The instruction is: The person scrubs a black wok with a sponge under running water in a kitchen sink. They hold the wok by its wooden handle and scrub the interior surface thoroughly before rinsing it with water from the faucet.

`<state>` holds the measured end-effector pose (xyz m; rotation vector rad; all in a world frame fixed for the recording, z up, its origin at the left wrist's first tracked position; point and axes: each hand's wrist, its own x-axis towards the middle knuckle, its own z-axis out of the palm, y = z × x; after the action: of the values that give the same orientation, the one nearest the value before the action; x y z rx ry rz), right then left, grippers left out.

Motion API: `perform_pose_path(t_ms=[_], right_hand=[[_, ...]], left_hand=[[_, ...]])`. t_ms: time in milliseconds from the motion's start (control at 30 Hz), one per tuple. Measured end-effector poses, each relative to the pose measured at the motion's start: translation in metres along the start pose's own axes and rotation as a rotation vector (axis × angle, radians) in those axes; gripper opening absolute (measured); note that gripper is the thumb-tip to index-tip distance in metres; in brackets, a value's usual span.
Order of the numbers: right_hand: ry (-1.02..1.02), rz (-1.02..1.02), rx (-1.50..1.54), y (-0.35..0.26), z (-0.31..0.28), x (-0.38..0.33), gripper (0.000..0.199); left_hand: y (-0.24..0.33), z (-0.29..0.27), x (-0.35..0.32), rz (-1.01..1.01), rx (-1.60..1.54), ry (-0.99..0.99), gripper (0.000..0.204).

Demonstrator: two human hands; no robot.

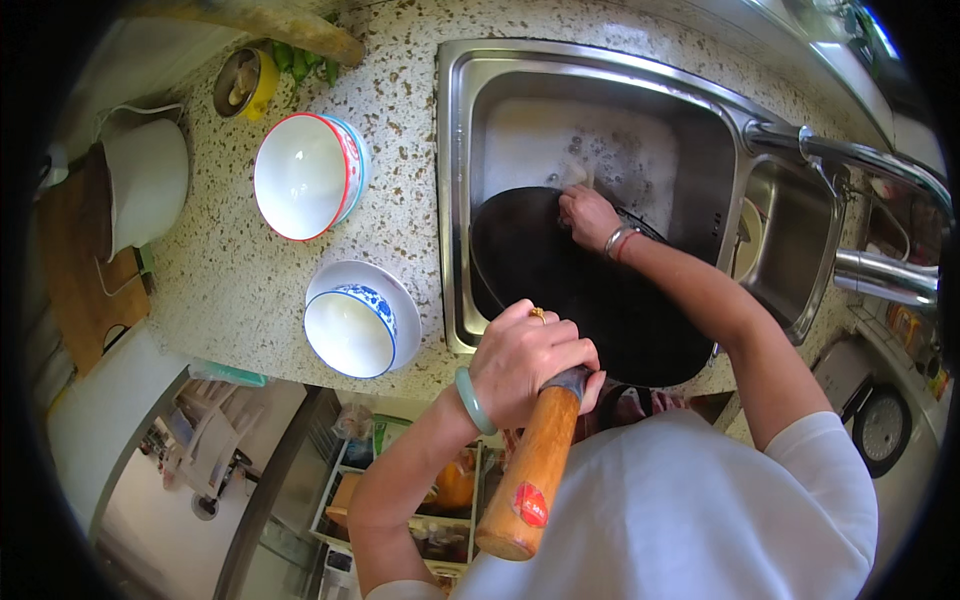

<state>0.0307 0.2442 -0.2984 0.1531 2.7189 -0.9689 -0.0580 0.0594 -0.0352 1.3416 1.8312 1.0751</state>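
A black wok [570, 290] is tilted in the steel sink [455, 200], its rim over the sink's front edge. My left hand [530, 360] is closed around the wok's wooden handle [530, 470], which points toward me. My right hand [588, 215] presses on the far inside of the wok, holding a small pale scrubbing thing that is mostly hidden by my fingers. Soapy water [590, 150] lies in the sink behind the wok.
On the speckled counter [240, 280] left of the sink stand a red-rimmed bowl [305, 175] and a blue-patterned bowl on a plate [355, 322]. A white pot [145, 180] and wooden board [80, 270] are farther left. The tap [850, 155] arches at right.
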Motion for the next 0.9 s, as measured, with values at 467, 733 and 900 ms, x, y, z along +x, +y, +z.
perform_pose_path(t_ms=[467,733,900], right_hand=[[-0.053,0.032,0.087,-0.008,-0.003,-0.006,0.008],[-0.356,0.036,0.091,0.015,-0.062,-0.090,0.009],[-0.047,0.046,0.207,0.003,-0.004,-0.041,0.007]], left_hand=[[-0.001,0.000,-0.002,-0.013,0.000,-0.001,0.013],[0.000,-0.001,-0.007,-0.018,-0.022,0.012,0.013],[0.000,-0.002,-0.001,-0.005,-0.030,0.013,0.015]])
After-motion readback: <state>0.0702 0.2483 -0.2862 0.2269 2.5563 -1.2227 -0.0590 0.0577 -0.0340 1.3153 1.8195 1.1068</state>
